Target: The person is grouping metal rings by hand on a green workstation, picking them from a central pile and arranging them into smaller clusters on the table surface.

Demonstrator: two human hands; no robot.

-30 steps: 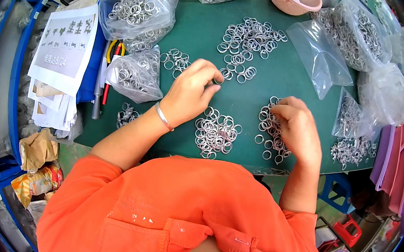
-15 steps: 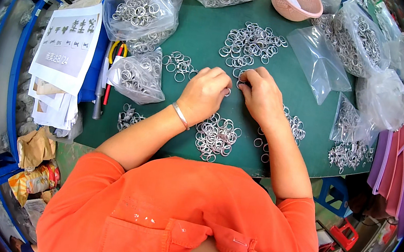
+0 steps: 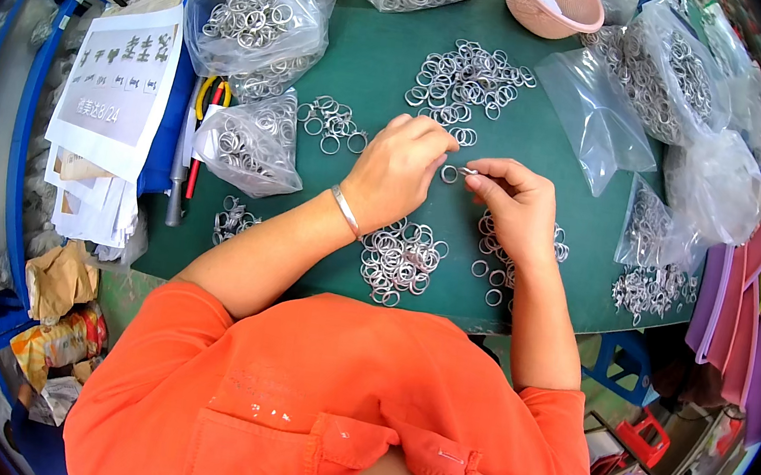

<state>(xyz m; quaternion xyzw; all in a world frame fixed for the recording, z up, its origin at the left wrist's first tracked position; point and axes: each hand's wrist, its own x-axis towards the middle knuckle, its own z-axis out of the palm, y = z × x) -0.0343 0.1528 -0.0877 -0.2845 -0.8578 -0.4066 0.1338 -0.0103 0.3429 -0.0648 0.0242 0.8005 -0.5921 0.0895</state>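
My right hand (image 3: 523,207) pinches a small silvery metal ring (image 3: 469,171) edge-on between thumb and fingertips. Close to it, my left hand (image 3: 400,167) is bent over the table with fingers together; whatever they grip is hidden behind them. A single ring (image 3: 449,174) lies just under the left fingertips, between the hands. Beyond the hands spreads a large pile of rings (image 3: 472,77). Another heap of rings (image 3: 402,263) is near my body, between the forearms. A smaller ring group (image 3: 330,124) sits left of my left hand, and more rings (image 3: 496,277) lie beside my right wrist.
Clear bags of rings (image 3: 253,21) stand at the left and along the back of the green table (image 3: 361,76). A pink basket (image 3: 552,18) is at the back. On the right are a flat plastic bag (image 3: 596,117) and small parts (image 3: 651,292). Printed papers (image 3: 115,95) hang over the left edge.
My right hand has drawn right and slightly nearer, and the ring at its fingertips shows. My left hand has shifted slightly, its fingers reaching farther right. The single ring between the hands is now visible.
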